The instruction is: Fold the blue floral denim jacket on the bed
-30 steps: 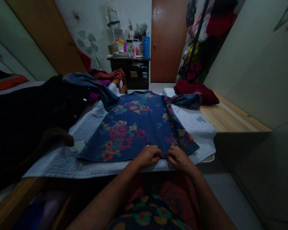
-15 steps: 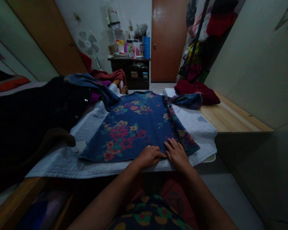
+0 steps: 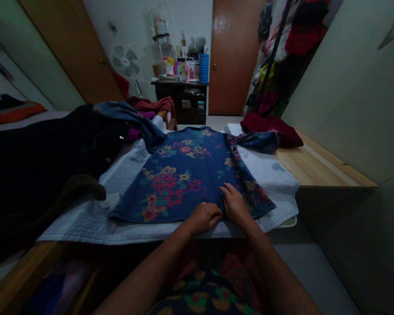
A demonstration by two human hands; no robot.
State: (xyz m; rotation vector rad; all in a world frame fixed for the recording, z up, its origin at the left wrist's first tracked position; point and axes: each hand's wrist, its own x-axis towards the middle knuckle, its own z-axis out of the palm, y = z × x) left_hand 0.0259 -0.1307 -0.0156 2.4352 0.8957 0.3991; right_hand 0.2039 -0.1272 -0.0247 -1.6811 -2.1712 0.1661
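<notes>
Head view, hands at shirt's near edge

the left hand is palm down, its fingers curled under toward the right hand, which sits just beside it and slightly farther forward. the right hand's fingers are loosely extended, angled forward and inward. behind the hands, both bare forearms spread apart toward the body, with the wrists low.

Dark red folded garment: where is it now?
Head view, right of centre: the dark red folded garment lies just beyond the blue floral shirt's right-hand sleeve, at the far end of the light wooden board.
</notes>
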